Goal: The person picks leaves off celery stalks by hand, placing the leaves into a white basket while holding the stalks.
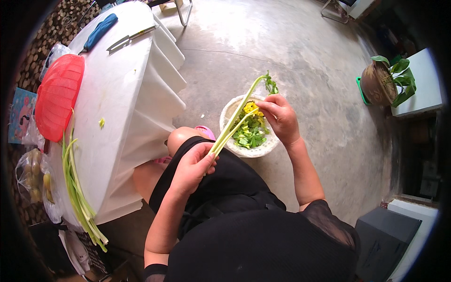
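Note:
My left hand [196, 165] is closed around the lower ends of several pale green celery stalks [235, 121] above my lap. The longest stalk reaches up and bends over at its leafy tip. With thumb and forefinger, my right hand [280, 118] pinches the upper end of a shorter stalk, by some yellow leaves [250, 107]. Beneath, on the floor, stands a round bin [238, 152] lined with a whitish bag. Green and yellow leaves [249, 135] lie inside it, partly hidden by the stalks and my right hand.
Left of me is a table with a white cloth [116, 91]. On it are a red mesh basket [60, 97], more celery stalks [76, 187], a knife [121, 43], a blue folded umbrella [100, 32] and bagged produce [32, 172]. A potted plant [378, 84] stands at right, near a grey box [385, 229].

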